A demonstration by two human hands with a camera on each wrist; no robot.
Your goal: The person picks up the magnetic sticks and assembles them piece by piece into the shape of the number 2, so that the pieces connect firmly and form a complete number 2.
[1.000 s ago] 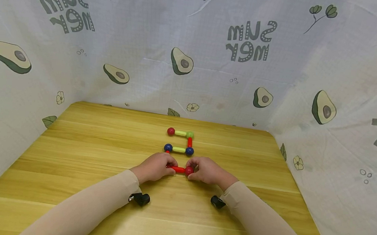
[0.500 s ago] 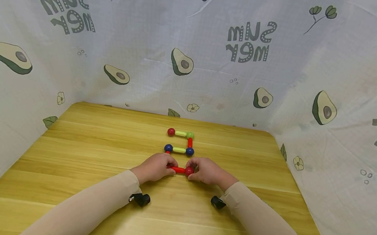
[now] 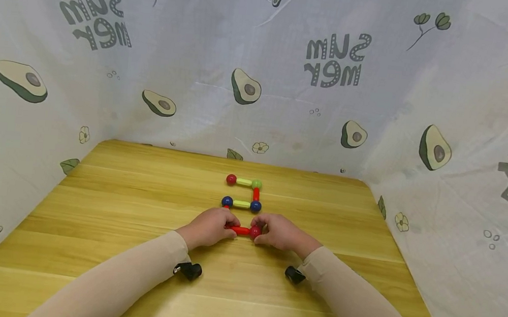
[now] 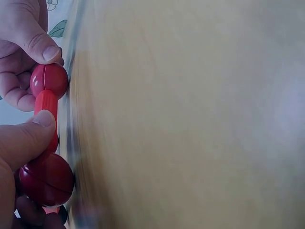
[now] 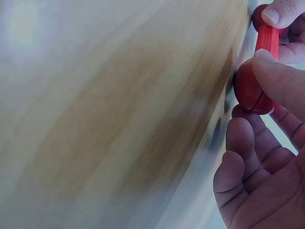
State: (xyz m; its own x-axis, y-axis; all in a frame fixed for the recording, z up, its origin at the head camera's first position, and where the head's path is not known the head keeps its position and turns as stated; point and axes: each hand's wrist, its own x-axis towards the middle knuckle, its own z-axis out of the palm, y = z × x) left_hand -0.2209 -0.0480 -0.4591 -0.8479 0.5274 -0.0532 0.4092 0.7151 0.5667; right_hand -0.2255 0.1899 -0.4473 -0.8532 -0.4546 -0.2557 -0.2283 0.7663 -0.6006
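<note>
My left hand (image 3: 211,226) grips a red toy building rod (image 4: 46,104) close to its left end. In the left wrist view the thumb lies on that rod, and the other fingers curl round a dark red ball (image 4: 47,180) at its near end. At the rod's right end sits another red ball (image 3: 255,231), which my right hand (image 3: 277,231) pinches between thumb and fingers. Behind the left hand a second red rod (image 3: 226,207), mostly hidden, runs back to a blue ball (image 3: 227,201).
From that blue ball a yellow-green rod (image 3: 241,205) leads right to another blue ball (image 3: 256,206). A red rod (image 3: 256,194) links it back to a green ball (image 3: 256,184), then a yellow-green rod (image 3: 244,182) reaches a red ball (image 3: 231,180). Printed cloth (image 3: 285,115) surrounds the wooden table (image 3: 141,188).
The head view has shifted slightly, so everything appears a little lower. Both hands keep their hold on the red rod and red ball.
</note>
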